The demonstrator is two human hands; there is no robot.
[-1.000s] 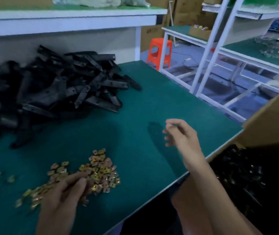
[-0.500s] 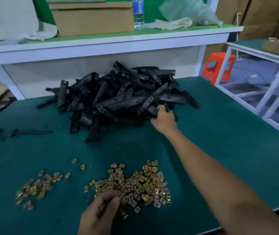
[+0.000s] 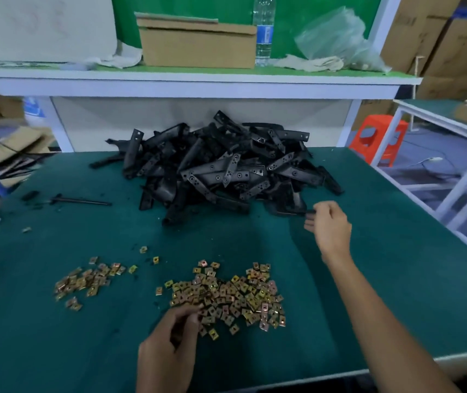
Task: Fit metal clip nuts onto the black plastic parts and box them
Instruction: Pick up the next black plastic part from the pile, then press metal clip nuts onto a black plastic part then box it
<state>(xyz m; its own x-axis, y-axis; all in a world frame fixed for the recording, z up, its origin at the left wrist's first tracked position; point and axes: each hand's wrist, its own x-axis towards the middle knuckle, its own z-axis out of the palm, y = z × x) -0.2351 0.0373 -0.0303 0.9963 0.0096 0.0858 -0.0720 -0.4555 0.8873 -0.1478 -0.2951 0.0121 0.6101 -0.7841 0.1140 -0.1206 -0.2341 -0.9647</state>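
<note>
Fingers [image 3: 191, 312] of the left hand [image 3: 167, 344] are curled together, tips pinching into the near-left edge of the big scatter of gold square metal clip nuts [image 3: 226, 296]. That scatter lies on the green table mat [image 3: 396, 279], nearer than the heap of black flat plastic parts with holes [image 3: 218, 168]. A smaller cluster of clip nuts [image 3: 85, 282] sits near-left of the heap. The right hand [image 3: 330, 228] is at the heap's near-right edge, thumb and forefinger clamped on the end of one black part [image 3: 310, 212], other fingers loosely apart. A thin black rod [image 3: 80, 201] lies flat, left of the heap. Behind the heap, a white shelf [image 3: 198, 78] carries a brown cardboard box [image 3: 198, 46], a clear water bottle [image 3: 264, 32] and a crumpled clear plastic bag [image 3: 337, 41]. An orange plastic stool [image 3: 379, 137] stands on the floor, right of the heap.
</note>
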